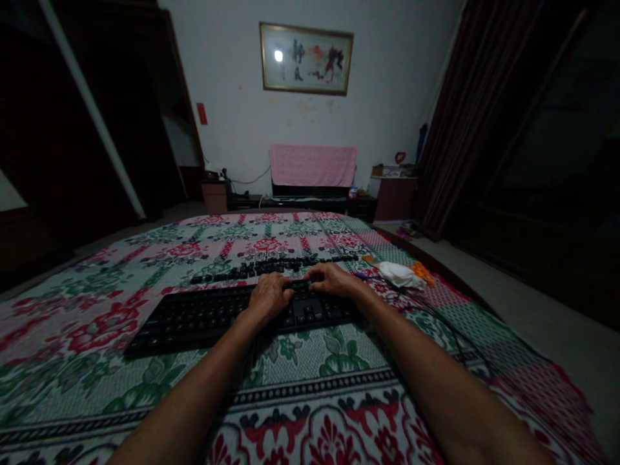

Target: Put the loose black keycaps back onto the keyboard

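Observation:
A black keyboard (203, 316) lies on the patterned bedspread in front of me, with some key spots in its right part looking bare. My left hand (269, 296) rests over its middle right, fingers bent loosely and thumb apart; the fingertips are partly hidden. Close beside it, my right hand (334, 281) reaches over the keyboard's upper right edge. Its thumb and forefinger come together near the top row; anything between them is too small to make out. Just beyond the keyboard runs a strip of loose black keycaps (285, 265).
To the right lie a crumpled white bag (401, 274), an orange item (423, 272) and a dark cable (450, 326). The bedspread (145, 387) covers the whole surface to its edge. A pink cloth (314, 165) hangs over a low cabinet by the far wall.

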The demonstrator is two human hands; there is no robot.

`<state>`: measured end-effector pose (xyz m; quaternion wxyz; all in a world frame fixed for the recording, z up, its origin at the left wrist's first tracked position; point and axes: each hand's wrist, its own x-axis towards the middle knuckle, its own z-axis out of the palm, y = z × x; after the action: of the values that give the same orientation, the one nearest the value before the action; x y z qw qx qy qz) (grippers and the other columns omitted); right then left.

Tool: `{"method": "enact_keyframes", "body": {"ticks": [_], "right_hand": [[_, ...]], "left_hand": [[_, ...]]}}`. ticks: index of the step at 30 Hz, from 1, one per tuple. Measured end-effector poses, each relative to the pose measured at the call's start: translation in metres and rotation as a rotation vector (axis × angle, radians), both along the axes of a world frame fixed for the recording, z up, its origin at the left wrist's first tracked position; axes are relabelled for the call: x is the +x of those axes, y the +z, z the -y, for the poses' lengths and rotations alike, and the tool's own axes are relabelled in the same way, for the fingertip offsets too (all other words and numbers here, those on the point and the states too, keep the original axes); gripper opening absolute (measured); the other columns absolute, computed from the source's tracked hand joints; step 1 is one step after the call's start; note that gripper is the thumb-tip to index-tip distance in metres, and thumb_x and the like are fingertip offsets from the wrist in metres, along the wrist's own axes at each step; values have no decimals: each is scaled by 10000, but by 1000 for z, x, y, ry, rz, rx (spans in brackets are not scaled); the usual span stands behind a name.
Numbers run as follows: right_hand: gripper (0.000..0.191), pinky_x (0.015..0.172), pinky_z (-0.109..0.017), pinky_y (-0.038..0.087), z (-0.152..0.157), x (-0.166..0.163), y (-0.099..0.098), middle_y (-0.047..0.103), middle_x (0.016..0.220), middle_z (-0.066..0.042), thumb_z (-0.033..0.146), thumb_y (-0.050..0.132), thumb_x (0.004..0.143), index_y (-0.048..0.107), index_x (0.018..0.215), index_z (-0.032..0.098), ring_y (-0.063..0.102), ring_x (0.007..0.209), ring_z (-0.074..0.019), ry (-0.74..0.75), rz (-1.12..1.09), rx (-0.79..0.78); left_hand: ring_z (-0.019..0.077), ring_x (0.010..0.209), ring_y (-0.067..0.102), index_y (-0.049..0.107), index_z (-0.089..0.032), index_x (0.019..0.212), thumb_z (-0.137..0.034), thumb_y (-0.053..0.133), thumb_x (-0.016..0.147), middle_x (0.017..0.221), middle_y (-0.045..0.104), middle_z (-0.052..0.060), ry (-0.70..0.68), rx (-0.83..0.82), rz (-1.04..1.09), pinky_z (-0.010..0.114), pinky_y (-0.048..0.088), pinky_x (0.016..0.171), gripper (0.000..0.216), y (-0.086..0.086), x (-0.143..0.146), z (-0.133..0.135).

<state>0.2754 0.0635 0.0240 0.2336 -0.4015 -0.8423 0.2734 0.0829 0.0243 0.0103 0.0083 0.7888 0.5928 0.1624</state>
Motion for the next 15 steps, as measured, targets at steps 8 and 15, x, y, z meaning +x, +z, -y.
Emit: {"method": "enact_keyframes", "body": {"ticks": [8,15], "right_hand": [[259,595,-190,400,-2,1,-2,589,741,0,99,574,653,630,905,122,515,657,-92,6,10,14],[254,619,-198,407,-2,1,-4,589,771,-6,108,583,646,640,893,129,519,677,-100,-12,29,71]], "left_hand": [[195,1046,478,594,-208,1085,-334,452,803,1105,569,53,-58,71,41,310,360,935,340,-7,-4,2],[203,1075,467,593,-184,1089,-308,418,823,1133,557,72,-90,78,39,329,344,958,342,-8,-5,4]]}}
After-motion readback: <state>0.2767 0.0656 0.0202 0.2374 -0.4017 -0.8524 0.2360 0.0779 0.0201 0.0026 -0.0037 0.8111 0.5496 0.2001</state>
